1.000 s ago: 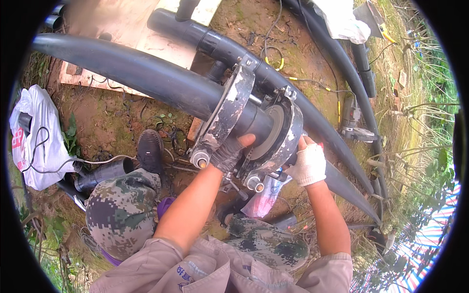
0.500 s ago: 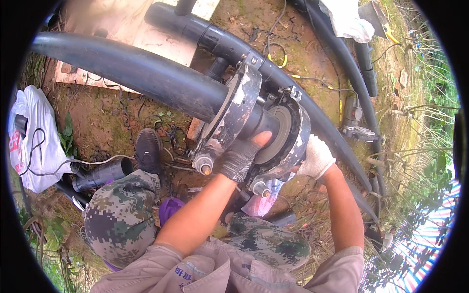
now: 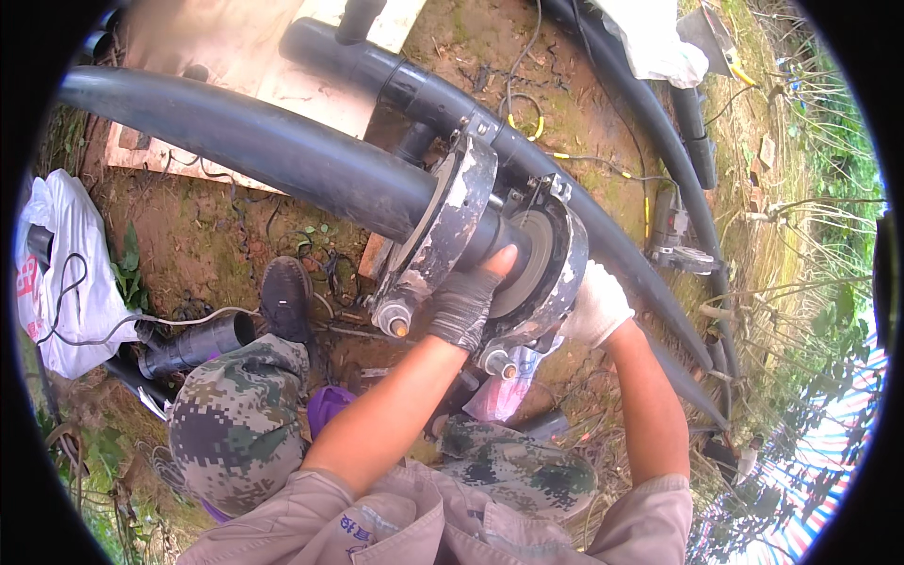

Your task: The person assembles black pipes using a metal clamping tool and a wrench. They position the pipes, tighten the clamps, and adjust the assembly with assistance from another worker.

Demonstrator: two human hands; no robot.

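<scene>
A long black plastic pipe [image 3: 254, 132] runs from the far left into a pipe-welding clamp with two worn black metal rings. The left ring [image 3: 454, 212] encircles the pipe; the right ring [image 3: 568, 268] surrounds a grey ribbed round face. My left hand [image 3: 466, 306], in a dark grey glove with the thumb tip bare, is wrapped round the pipe end between the rings. Its thumb lies on top and the other fingers are hidden underneath. Against the outer side of the right ring is my right hand [image 3: 600, 303], in a white knit glove, its fingers mostly hidden.
Another black pipe with branches [image 3: 424, 94] passes behind the clamp. A wooden board [image 3: 235, 56] lies at the far left. White bags [image 3: 80, 282] and a short pipe piece [image 3: 202, 341] are at left. An angle grinder [image 3: 676, 235] and cables lie on the soil at right.
My right hand has shifted slightly left, against the right ring. The left hand keeps its place on the pipe. The view has moved a little.
</scene>
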